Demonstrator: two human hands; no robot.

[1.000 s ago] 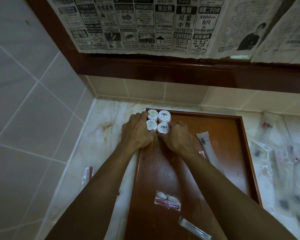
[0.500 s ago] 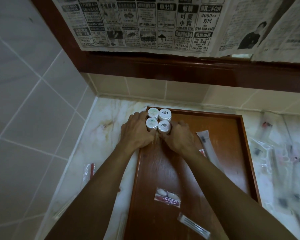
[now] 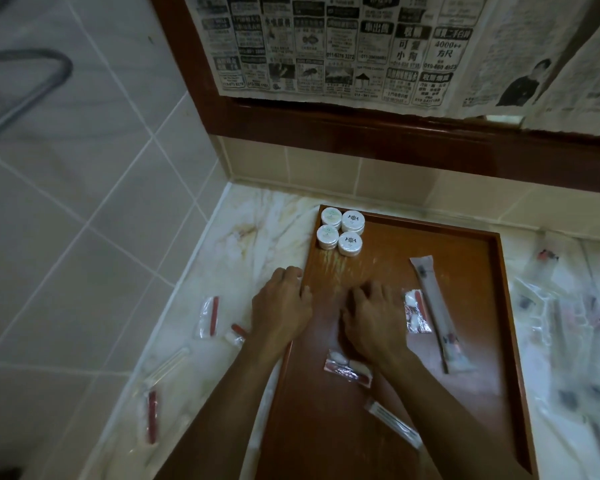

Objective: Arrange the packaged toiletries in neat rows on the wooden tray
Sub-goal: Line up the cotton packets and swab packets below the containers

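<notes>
At tray [image 3: 492, 306] far-left corner four tubs [image 3: 342, 233]; both hands [image 3: 326, 317] empty, fingers loose

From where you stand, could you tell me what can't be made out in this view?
- Head view: packets on the counter right of the tray are motion-blurred; their contents are unreadable.
- The right hand and its forearm cover part of the packet at tray centre.
- Jar lid print is too small to read.
- The tray's near end is cut off by the bottom edge.
</notes>
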